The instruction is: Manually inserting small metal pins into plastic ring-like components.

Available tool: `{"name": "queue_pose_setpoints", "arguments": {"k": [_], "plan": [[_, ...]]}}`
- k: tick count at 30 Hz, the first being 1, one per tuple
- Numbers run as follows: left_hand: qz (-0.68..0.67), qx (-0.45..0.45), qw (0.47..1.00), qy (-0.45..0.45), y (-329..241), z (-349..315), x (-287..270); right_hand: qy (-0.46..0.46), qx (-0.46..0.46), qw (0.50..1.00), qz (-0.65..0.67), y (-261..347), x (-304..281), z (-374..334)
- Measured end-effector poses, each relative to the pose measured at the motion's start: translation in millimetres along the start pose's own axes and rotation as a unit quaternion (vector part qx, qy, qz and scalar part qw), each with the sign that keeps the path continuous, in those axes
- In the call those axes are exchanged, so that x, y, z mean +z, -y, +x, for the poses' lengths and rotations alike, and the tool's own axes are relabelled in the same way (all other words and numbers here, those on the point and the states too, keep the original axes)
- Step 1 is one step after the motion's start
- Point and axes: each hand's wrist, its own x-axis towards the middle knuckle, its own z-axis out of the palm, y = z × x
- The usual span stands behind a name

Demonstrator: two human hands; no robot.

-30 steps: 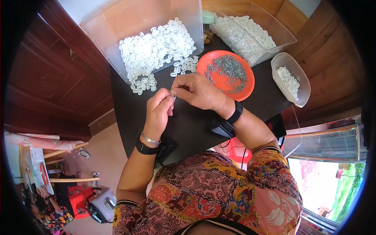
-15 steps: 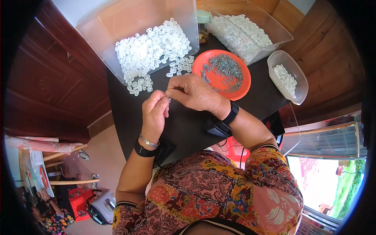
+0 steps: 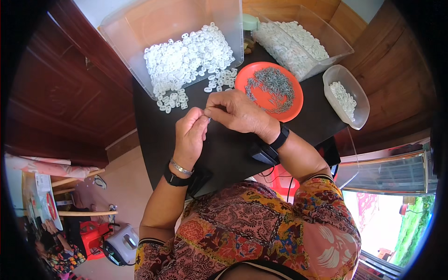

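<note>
My left hand [image 3: 190, 133] and my right hand [image 3: 238, 112] meet above the dark table, fingertips touching. Thumb and fingers of each are pinched closed. A tiny greyish bit shows at the left fingertips, too small to name; whatever else they hold is hidden. Just beyond the hands lie loose white plastic pieces with two holes [image 3: 172, 101], and a second group of them [image 3: 221, 80]. Close by my right hand is an orange-red plate [image 3: 241, 78] carrying a heap of thin grey screw-like pieces [image 3: 275, 84].
A large clear bin [image 3: 123, 56] lies tipped toward me, white pieces spilling out. Behind the plate stands another clear bin [image 3: 343, 46] full of white pieces. A small translucent tub [image 3: 332, 77] sits at the table's right edge. A black box-shaped object [image 3: 264, 154] is under my right wrist.
The whole view has shifted slightly, so table and hands appear a little further right. Both hands keep their fingertips together, with only small finger movement.
</note>
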Motion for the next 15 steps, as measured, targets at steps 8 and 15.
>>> {"name": "queue_pose_setpoints", "arguments": {"k": [8,15], "plan": [[-0.007,-0.004,1.0,-0.009,-1.9,1.9,-5.2,-0.04,0.019,0.998,0.035,4.4,-0.9,0.0],[0.002,0.015,1.0,0.005,3.1,2.9,-5.8,-0.024,0.003,1.0,0.01,2.1,4.8,-0.6]]}}
